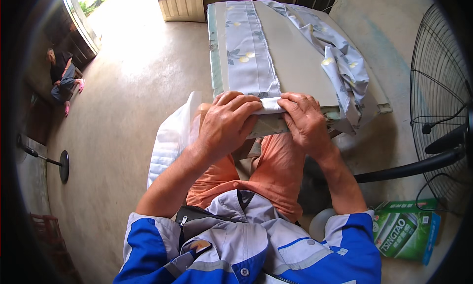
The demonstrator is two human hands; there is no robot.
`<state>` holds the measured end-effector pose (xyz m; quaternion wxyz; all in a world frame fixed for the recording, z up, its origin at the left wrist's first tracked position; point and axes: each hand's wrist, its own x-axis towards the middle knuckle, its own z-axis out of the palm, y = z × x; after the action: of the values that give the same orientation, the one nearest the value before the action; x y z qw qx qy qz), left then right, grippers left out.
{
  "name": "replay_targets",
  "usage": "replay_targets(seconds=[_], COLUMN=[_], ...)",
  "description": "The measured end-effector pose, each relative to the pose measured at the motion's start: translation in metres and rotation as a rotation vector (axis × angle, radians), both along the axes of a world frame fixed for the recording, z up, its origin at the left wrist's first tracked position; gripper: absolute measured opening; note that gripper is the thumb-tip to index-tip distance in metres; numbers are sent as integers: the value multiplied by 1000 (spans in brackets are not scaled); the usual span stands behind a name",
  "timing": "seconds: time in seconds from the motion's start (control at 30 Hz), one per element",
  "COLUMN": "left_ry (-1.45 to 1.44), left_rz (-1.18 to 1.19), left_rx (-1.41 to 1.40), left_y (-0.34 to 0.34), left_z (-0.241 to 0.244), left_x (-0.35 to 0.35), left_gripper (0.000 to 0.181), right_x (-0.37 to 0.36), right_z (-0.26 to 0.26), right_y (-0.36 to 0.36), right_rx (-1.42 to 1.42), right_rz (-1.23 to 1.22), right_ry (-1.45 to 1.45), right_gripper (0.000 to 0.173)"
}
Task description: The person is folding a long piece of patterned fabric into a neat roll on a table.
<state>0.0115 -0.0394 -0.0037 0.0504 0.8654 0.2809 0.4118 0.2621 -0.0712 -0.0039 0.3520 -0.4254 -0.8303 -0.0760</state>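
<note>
At the near edge of a low table (306, 62), my left hand (232, 114) and my right hand (303, 117) pinch the two ends of a rolled or folded white section of cloth (271, 105). It joins a long grey-white fabric strip (245, 43) printed with leaves and yellow fruit, laid flat to the far edge, its right side frayed. A crumpled length of the same printed fabric (342, 62) lies at the table's right and hangs over the near corner. White sheet material (170, 139) hangs beside my left forearm.
A large wire-caged fan (439, 99) stands close on the right, above a green printed carton (404, 228). A black round stand base (64, 166) is at the left. A seated person (64, 75) is by the far left wall, near a bright doorway.
</note>
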Motion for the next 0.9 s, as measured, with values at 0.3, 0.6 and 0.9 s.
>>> replay_targets(seconds=[0.3, 0.6, 0.9], left_ry=[-35, 10, 138], left_rz=[24, 71, 166], left_rx=[-76, -150, -270], left_y=[14, 32, 43], left_z=[8, 10, 19], left_x=[-3, -7, -11], left_gripper=[20, 23, 33], right_x=[1, -1, -11], right_z=[14, 19, 17], right_y=[11, 27, 35], right_rx=[-61, -154, -233], right_rz=[16, 35, -43], right_ry=[64, 174, 271], right_gripper=[28, 24, 29])
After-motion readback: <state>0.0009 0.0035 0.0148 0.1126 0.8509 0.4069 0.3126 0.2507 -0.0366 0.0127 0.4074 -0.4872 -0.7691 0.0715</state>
